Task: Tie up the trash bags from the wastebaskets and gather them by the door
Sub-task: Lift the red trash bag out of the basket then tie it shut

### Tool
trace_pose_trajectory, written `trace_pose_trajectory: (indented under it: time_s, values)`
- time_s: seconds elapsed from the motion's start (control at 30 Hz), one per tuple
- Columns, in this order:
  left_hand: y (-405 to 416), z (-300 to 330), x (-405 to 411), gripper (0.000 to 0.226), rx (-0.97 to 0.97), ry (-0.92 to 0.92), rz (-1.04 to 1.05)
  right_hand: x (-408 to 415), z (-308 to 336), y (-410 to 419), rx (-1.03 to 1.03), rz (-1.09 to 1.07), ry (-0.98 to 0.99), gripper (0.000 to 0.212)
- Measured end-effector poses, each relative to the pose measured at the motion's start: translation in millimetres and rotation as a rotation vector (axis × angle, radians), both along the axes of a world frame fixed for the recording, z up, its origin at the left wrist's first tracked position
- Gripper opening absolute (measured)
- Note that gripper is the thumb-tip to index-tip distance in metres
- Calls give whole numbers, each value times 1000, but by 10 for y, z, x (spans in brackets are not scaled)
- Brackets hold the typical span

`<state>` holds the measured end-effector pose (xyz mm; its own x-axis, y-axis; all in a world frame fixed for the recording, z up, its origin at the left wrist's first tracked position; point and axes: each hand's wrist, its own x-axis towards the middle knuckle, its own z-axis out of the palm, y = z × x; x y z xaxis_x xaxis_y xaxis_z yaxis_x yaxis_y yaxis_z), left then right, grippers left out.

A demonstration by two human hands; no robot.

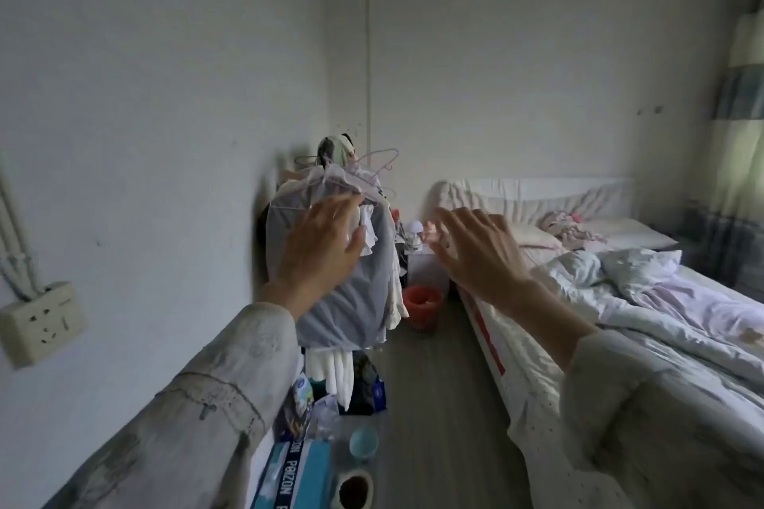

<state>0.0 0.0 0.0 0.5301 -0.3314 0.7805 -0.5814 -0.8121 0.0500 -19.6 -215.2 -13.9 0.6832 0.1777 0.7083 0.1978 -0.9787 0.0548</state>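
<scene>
The task looks to be at its very beginning. Both hands are raised in front of the person and hold nothing: the left hand [320,242] has its grip spread, fingers straight, in front of the clothes [351,302] that hang on hangers [372,169] beside the left wall. The right hand [475,252] also has an open grip, fingers extended and a little apart, over the gap between the clothes and the bed [620,302].

The only wastebasket I can see is the red basket [422,308]. It stands on the floor [434,405] at the far end of the narrow passage, just beside the corner of the bed and near the bottom of the hanging clothes. There is something pale inside it, maybe a bag with trash, but it is too small to tell whether a bag lines it. It does not appear tied or lifted out.

No tied bag shows anywhere, and the door is not in view. So, in my judgement, everything is left to do: reach the basket, pull up the bag, knot it, carry it to the door, and repeat for any other baskets. On the left, near the person, lie a blue box [289,471] and a roll of tape [355,488].
</scene>
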Motion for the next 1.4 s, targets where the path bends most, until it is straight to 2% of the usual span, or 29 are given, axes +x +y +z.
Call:
trace_pose_trajectory:
  time_s: [0.1, 0.23, 0.33, 0.53, 0.8, 1.07, 1.23, 1.4]
  values:
    - [-259, -250, 140, 34, -105, 63, -50, 121, -305, -144, 37, 28, 22, 47]
    - [-613, -713, 537, 39, -130, 171, -112, 405, -758, -446, 79, 22, 81, 43]
    - [-848, -981, 851, 32, -177, 231, -118, 703, -970, -680, 115, 9, 88, 46]
    - [-1311, -1568, 1935, 33, -242, 374, -122, 1749, -1382, -1188, 221, -17, 218, 44]
    - [-2161, -1910, 3901, 29, -292, 560, -156, 3671, -1478, -2031, 325, -55, 315, 44]
    - [-3081, -2186, 5746, 32, -219, 648, -136, 5460, -1732, -3004, 357, -42, 400, 45]
    - [-3705, -2449, 6974, 32, -238, 642, -66, 6746, -2036, -3686, 386, 11, 459, 46]
    - [-4285, -2474, 8264, 33, -255, 746, -30, 8092, -2139, -4313, 398, 32, 579, 46]
